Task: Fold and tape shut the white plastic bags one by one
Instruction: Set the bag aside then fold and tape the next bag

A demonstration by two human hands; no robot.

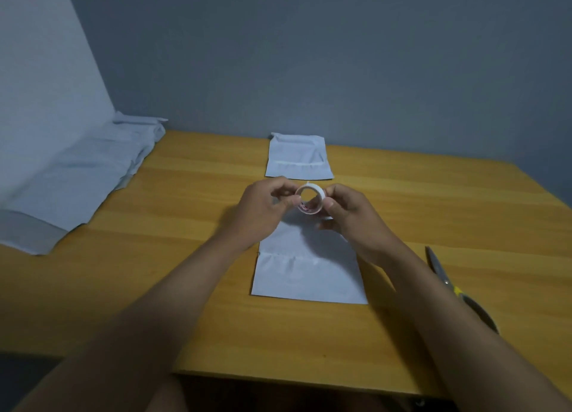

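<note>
A small roll of tape (310, 199) is held in the air between both hands, above the near white plastic bag (306, 272) that lies flat on the wooden table (198, 256). My left hand (267, 208) grips the roll's left side with curled fingers. My right hand (343, 212) pinches its right edge, thumb on the rim. A second white bag (298, 159) lies flat farther back, with a folded band across its lower part.
A pile of larger white bags (71, 179) covers the table's left side and runs off its edge. Scissors (458, 287) with yellow and dark handles lie at the right, by my right forearm. A grey wall stands behind the table.
</note>
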